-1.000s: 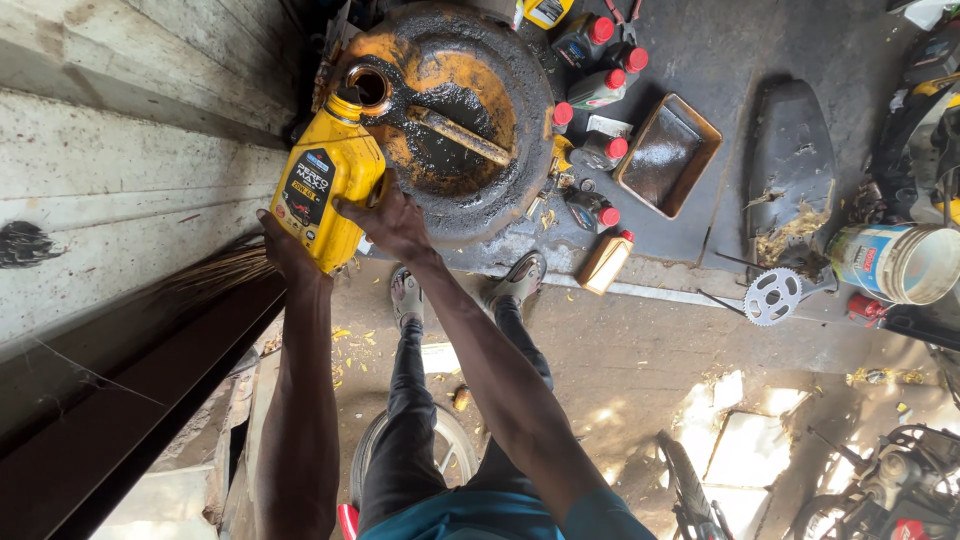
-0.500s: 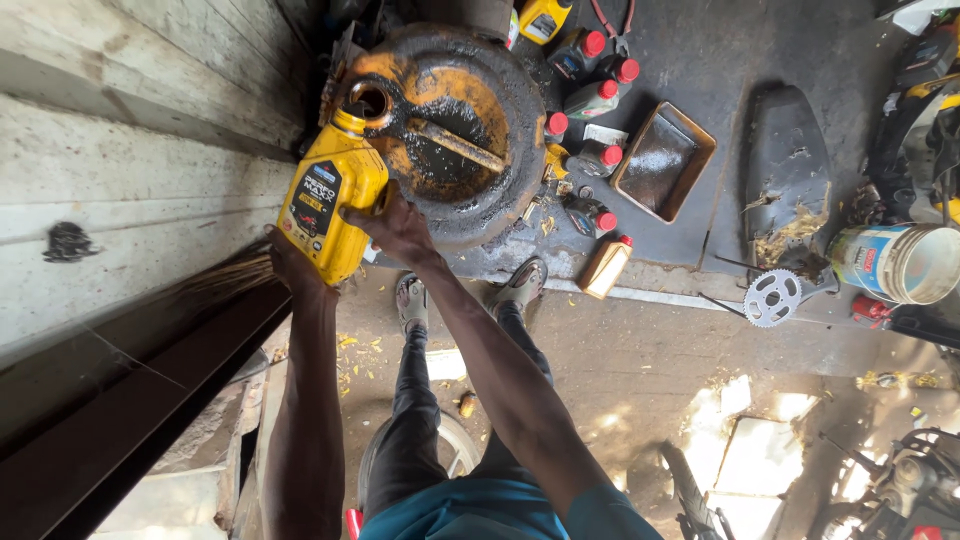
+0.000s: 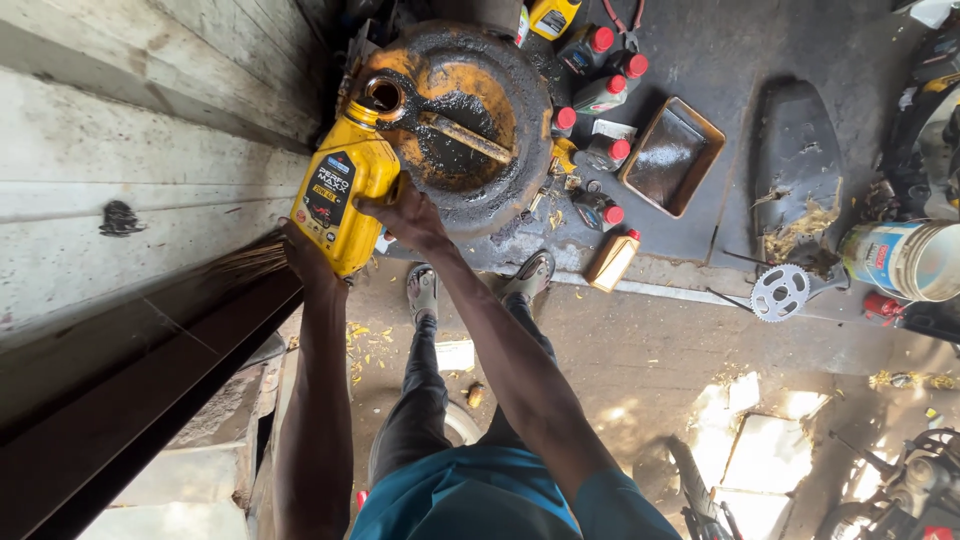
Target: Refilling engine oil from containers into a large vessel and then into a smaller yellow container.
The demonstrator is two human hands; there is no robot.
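Note:
Both my hands hold a yellow oil jug (image 3: 342, 192), tipped so its neck points into a funnel opening (image 3: 382, 94) on top of a dirty yellow drum (image 3: 462, 130). My left hand (image 3: 300, 258) supports the jug's bottom end. My right hand (image 3: 408, 215) grips its side near the handle. A metal rod (image 3: 466, 138) lies across the oily drum top.
Several dark bottles with red caps (image 3: 600, 95) stand right of the drum. An oily rectangular tray (image 3: 672, 155), a small yellow bottle (image 3: 612, 260), a sprocket (image 3: 779, 292) and a white bucket (image 3: 905, 262) lie on the floor. A wall (image 3: 120, 150) runs along the left.
The jug has stayed tipped at the funnel with both hands on it. The view has shifted slightly; the hands keep their grip.

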